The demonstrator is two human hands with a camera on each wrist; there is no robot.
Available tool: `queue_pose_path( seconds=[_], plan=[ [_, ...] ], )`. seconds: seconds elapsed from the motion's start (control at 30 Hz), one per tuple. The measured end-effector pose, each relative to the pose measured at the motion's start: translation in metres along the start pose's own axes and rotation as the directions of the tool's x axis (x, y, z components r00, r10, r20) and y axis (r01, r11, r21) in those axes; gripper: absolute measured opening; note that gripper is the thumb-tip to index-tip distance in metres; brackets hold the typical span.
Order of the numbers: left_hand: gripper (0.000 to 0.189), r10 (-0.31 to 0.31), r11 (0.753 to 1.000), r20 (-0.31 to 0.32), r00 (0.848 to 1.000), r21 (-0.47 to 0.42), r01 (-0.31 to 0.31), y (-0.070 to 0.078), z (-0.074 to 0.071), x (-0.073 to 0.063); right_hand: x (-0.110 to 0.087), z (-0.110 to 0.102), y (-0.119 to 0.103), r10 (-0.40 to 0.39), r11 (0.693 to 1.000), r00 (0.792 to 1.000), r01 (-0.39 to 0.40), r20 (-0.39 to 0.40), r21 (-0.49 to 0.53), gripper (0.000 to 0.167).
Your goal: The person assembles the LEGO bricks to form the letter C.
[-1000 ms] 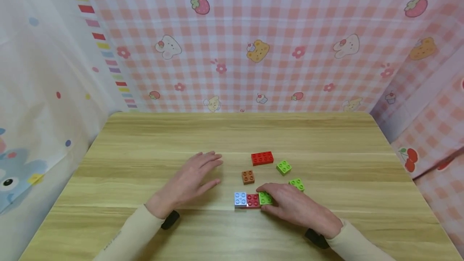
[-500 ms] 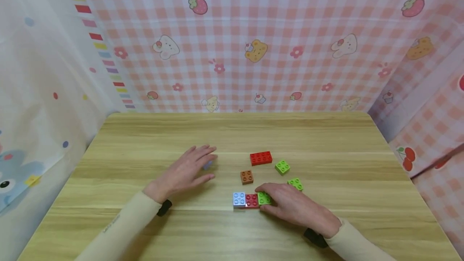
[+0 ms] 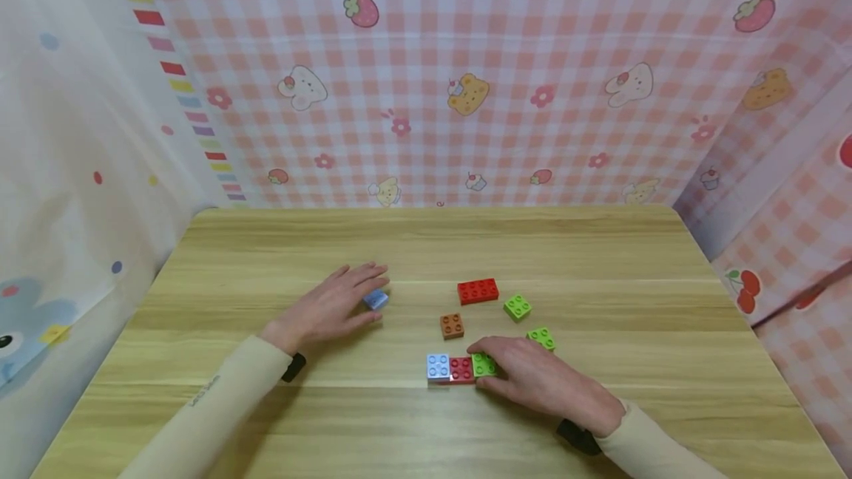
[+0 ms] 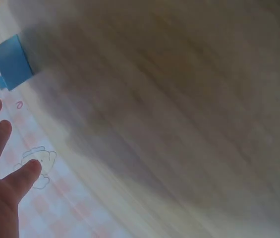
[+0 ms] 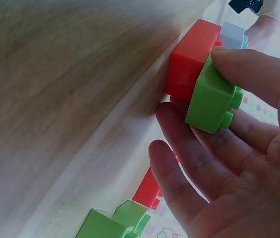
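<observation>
My right hand (image 3: pixel 546 379) pinches a green toy building brick (image 5: pixel 211 99) between thumb and fingers. This green brick sits on one end of a longer red brick (image 5: pixel 192 59), and a light blue brick (image 3: pixel 438 367) sits on the other end. Red studs show between the two in the head view. To the left, my left hand (image 3: pixel 326 310) hovers with spread fingers beside a loose blue brick (image 3: pixel 376 299). In the left wrist view, a gap separates those fingers from the blue brick (image 4: pixel 13 62).
An orange-brown brick (image 3: pixel 452 326) lies behind the joined bricks. Farther back is a long red brick (image 3: pixel 478 291). Two small green bricks lie to the right, one farther back (image 3: pixel 517 307), the other (image 3: pixel 541 338) just behind my right hand. Patterned cloth (image 3: pixel 426 94) hangs behind the table.
My left hand has moved left and slightly away from me, bringing the blue brick into sight beside its fingers. The right hand stays on the green brick. The head view has shifted slightly.
</observation>
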State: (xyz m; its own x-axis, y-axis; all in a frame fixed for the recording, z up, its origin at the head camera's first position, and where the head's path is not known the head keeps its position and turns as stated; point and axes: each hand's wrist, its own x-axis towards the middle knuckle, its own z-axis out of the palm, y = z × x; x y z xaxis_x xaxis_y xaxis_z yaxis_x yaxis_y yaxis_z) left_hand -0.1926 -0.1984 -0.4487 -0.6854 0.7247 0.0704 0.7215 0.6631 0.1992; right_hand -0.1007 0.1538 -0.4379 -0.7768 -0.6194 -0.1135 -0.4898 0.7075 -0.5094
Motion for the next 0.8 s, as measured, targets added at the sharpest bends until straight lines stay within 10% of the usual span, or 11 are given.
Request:
queue_pose_path(
  seconds=[0.33,0.8],
  plan=[
    [0.054,-0.017,0.998,0.073,0.997,-0.062,0.022,-0.0022,0.0017,0.0019,-0.0002,-0.0004,-0.0001,0.002,1.0,1.0,-0.002,0.001,-0.007,0.04],
    [0.038,0.026,0.997,-0.01,1.0,-0.071,-0.027,-0.004,0.0066,-0.0024,-0.0004,-0.0007,0.0001,-0.009,1.0,1.0,0.009,-0.003,0.005,0.039]
  ],
)
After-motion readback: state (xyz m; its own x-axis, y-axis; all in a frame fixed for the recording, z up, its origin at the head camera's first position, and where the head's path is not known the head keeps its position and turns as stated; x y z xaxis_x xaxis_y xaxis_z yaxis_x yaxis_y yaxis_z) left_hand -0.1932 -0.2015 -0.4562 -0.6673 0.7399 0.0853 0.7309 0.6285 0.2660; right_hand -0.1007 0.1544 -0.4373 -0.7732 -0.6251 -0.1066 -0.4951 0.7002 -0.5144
